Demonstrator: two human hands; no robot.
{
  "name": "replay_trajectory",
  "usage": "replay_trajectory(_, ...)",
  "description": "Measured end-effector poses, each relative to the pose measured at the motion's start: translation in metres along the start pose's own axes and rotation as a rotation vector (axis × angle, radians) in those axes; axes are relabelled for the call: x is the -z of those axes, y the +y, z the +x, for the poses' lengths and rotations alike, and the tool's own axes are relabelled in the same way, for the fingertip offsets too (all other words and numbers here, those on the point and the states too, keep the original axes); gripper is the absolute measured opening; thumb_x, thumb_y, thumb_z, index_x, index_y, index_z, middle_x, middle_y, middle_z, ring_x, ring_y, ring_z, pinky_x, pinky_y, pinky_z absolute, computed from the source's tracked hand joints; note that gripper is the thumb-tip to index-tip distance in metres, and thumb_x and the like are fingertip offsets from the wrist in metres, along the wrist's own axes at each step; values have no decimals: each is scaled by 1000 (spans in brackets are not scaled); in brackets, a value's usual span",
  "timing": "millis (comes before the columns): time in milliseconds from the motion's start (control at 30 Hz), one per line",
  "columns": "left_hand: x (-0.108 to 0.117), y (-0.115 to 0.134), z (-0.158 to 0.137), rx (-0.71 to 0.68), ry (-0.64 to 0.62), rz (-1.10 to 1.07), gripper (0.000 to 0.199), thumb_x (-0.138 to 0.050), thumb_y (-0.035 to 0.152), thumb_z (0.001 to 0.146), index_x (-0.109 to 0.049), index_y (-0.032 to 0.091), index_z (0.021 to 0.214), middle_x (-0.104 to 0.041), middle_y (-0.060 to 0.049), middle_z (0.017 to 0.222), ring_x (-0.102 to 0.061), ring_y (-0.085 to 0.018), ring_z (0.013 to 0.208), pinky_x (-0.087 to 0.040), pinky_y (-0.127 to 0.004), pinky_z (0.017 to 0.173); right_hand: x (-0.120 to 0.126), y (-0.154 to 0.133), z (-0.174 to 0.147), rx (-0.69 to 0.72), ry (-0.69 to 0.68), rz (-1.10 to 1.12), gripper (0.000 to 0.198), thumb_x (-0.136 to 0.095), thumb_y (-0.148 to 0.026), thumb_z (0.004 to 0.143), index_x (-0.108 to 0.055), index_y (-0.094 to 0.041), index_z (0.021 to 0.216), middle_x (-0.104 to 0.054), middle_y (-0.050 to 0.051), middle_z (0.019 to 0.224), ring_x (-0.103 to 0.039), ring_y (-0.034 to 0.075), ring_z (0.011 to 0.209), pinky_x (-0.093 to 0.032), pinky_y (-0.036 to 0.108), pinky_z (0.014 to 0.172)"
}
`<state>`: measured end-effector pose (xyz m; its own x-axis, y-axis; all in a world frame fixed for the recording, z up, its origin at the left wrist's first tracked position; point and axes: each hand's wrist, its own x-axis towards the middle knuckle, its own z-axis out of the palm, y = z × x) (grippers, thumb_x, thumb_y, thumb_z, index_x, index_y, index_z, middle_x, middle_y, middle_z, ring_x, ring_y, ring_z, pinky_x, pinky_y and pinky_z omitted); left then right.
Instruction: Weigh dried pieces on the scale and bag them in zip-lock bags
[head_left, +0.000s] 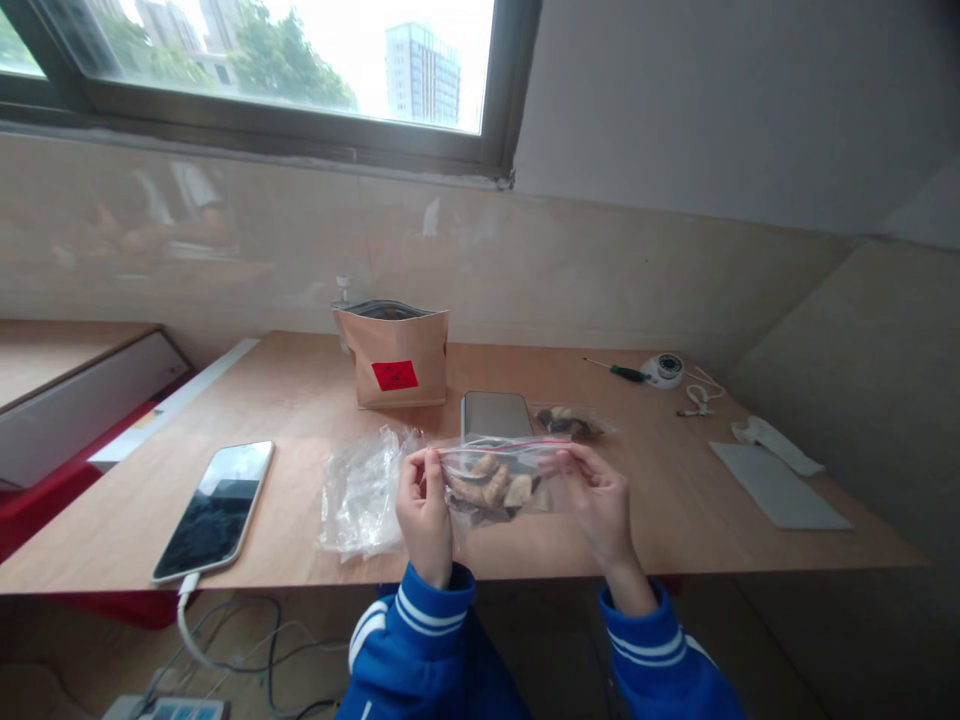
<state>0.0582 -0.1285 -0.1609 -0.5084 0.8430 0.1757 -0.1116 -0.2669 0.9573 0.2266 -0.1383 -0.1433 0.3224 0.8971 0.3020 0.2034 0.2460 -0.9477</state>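
Above the near edge of the wooden table (300,400), the left hand (424,515) and right hand (600,505) pinch opposite ends of a clear zip bag (491,480) of dried pieces, with empty bags (360,490) just left and a brown pouch (394,355) behind it.

head-worn view, down over table (675,520)

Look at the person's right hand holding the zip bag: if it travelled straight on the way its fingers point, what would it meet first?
The right hand points left along the zip bag, so it would probably meet the left hand first, though depth is hard to judge.
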Motion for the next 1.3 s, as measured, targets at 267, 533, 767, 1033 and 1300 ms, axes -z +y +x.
replay_trajectory(267, 1, -62, 14, 168, -165, -42, 34, -56, 50, 81, -61, 16, 85, -52, 3, 65, -47, -9, 58, -37, -18, 54, -10, 73, 6, -177, 58, 147, 39, -68, -52, 70, -67, -16, 86, -74, 9, 77, -69, 24, 74, -55, 36, 72)
replay_trajectory(533, 1, -70, 16, 161, -310, -74, 30, -61, 43, 79, -63, 16, 92, -66, -5, 87, -60, -17, 84, -46, -26, 77, -8, 73, 3, -199, 110, 160, 39, -68, -49, 71, -67, -15, 91, -73, 8, 78, -68, 23, 76, -54, 32, 69)
replay_trajectory(767, 2, -74, 16, 134, -285, -113, 31, -60, 45, 79, -61, 15, 87, -63, -3, 80, -58, -16, 77, -46, -25, 71, -9, 75, 2, -160, 68, 180, 38, -62, -50, 76, -66, -16, 93, -73, 7, 75, -68, 23, 73, -54, 34, 70)
replay_trajectory(1033, 2, -77, 18, 43, -205, -48, 33, -58, 49, 79, -60, 17, 88, -61, -3, 79, -56, -16, 74, -45, -27, 70, -10, 79, 0, -126, 57, 249, 35, -64, -49, 73, -67, -17, 85, -73, 6, 72, -68, 22, 72, -51, 33, 75)
replay_trajectory(1300, 4, -77, 19, -11, -264, -14, 32, -56, 49, 80, -59, 18, 88, -58, 0, 69, -52, -14, 64, -41, -24, 60, -8, 82, 0, -76, 129, 225, 33, -60, -48, 76, -65, -16, 79, -72, 6, 75, -64, 19, 73, -48, 30, 70)
